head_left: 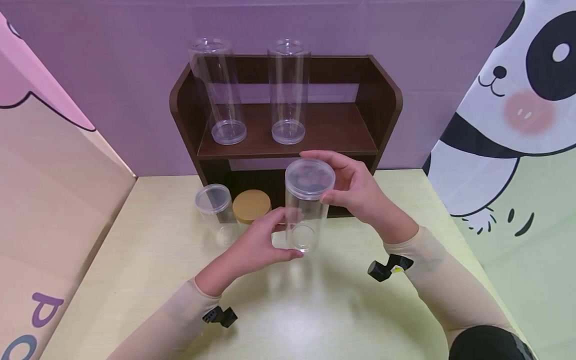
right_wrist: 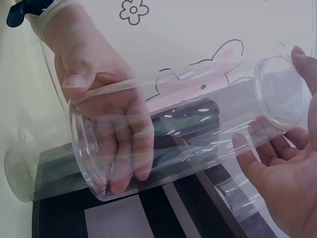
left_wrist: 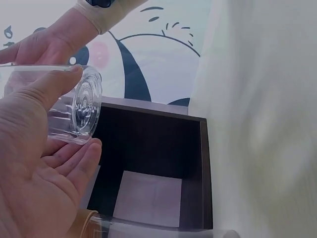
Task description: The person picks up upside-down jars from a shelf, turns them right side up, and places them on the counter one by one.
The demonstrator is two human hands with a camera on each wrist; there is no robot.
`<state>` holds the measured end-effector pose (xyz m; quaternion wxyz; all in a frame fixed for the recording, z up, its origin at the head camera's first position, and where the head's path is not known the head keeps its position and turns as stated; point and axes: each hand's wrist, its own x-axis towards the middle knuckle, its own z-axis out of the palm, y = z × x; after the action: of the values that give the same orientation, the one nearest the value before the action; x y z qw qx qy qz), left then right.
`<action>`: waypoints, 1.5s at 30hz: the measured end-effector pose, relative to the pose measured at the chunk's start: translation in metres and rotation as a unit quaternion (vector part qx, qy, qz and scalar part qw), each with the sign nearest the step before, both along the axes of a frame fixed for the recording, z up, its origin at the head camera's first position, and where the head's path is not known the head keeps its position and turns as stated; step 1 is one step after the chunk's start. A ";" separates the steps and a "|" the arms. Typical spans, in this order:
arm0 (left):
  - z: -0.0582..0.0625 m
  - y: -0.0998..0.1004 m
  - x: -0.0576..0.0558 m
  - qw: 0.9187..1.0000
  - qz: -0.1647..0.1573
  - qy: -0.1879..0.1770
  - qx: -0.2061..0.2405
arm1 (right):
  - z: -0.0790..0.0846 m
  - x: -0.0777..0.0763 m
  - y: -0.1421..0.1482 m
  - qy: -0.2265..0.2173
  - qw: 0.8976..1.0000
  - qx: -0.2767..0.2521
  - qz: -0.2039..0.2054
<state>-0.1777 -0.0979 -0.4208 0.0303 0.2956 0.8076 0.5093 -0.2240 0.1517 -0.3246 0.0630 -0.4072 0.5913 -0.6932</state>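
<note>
A clear plastic jar (head_left: 307, 215) with a translucent lid (head_left: 310, 176) is held off the table between both hands, in front of the shelf. My left hand (head_left: 258, 247) grips its lower part, thumb on the near side and fingers behind. At the top, my right hand (head_left: 355, 187) holds the lid end between thumb and fingers. In the left wrist view, the jar's ridged base (left_wrist: 86, 106) shows by the left thumb. Seen from the right wrist, the jar wall (right_wrist: 198, 124) is see-through, with the left hand (right_wrist: 101, 94) around the base end.
A dark brown two-tier shelf (head_left: 382, 95) stands against the purple backdrop. Two tall clear cylinders (head_left: 229, 132) (head_left: 288, 132) stand on its upper tier. Left of the hands, a lidded clear jar (head_left: 213, 200) and a jar with a tan lid (head_left: 252, 205) stand on the pale table (head_left: 157, 240).
</note>
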 end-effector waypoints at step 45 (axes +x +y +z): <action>0.064 -0.123 -0.067 0.877 0.410 0.177 0.179 | -0.027 -0.011 0.006 -0.003 0.998 0.031 -0.054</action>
<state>-0.2442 -0.2204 -0.3572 -0.3780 0.0238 0.7435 0.5512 -0.2351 0.1573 -0.3520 0.0394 -0.3704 0.6337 -0.6780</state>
